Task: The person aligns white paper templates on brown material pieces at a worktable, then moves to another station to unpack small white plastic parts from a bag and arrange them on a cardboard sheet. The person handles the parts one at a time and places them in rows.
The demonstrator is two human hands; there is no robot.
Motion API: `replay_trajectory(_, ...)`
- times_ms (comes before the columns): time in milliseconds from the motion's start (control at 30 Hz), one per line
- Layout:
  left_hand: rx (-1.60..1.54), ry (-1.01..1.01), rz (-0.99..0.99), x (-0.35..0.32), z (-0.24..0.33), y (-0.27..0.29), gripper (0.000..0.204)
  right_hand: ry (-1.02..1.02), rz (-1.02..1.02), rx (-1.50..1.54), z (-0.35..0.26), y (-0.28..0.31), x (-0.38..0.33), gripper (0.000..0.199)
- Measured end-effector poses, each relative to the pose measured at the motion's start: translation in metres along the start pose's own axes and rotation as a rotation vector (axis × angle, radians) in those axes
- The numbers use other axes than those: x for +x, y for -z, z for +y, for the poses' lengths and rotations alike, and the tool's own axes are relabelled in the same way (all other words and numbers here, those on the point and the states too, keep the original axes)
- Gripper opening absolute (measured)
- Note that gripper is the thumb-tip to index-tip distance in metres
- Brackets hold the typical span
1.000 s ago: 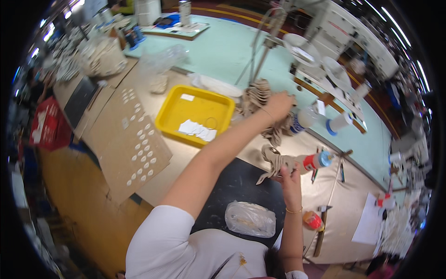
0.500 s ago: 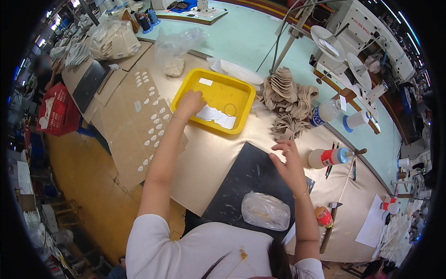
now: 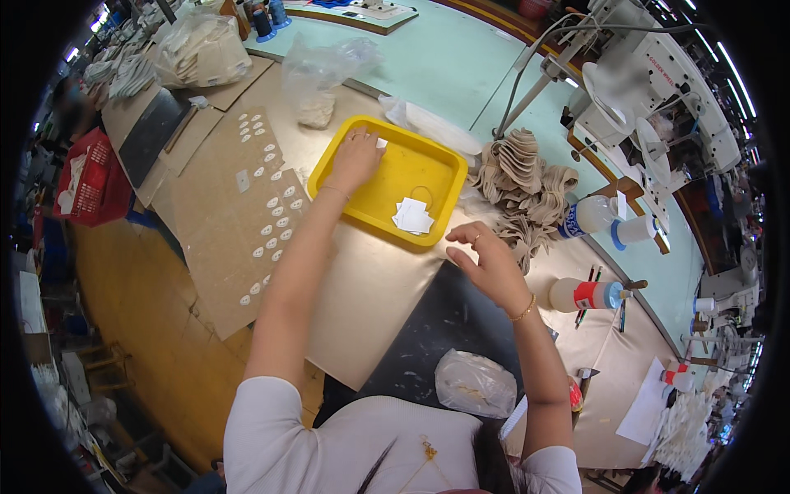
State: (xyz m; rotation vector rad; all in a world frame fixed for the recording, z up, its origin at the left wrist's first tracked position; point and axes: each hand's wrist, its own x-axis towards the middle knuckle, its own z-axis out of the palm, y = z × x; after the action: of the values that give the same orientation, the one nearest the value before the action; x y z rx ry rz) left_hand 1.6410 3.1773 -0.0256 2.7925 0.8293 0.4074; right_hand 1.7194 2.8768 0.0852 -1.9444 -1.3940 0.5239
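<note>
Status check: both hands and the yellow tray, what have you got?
Left hand open, fingers down in the yellow tray at its far-left corner. Right hand open, empty, over the table edge by the tray. White paper pieces lie in the tray, untouched.

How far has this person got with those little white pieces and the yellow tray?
Rows of small white pieces already lie on the cardboard sheet. In hand: the left hand reaches into the yellow tray, the right hand hovers open. Left: white pieces in the tray and the tan pile.
</note>
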Motion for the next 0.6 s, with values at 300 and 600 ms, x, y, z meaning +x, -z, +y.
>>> replay_trajectory(300, -0.244, -0.103, -0.599, -0.052, 0.079, 0.038, 0.046, -0.145, -0.017, 0.011, 0.027, 0.013, -0.046, 0.023)
replay_trajectory(600, -0.321, -0.065, -0.429, -0.065, 0.077, 0.029, 0.053, -0.198, -0.023, 0.013, -0.002, 0.057, -0.124, 0.044)
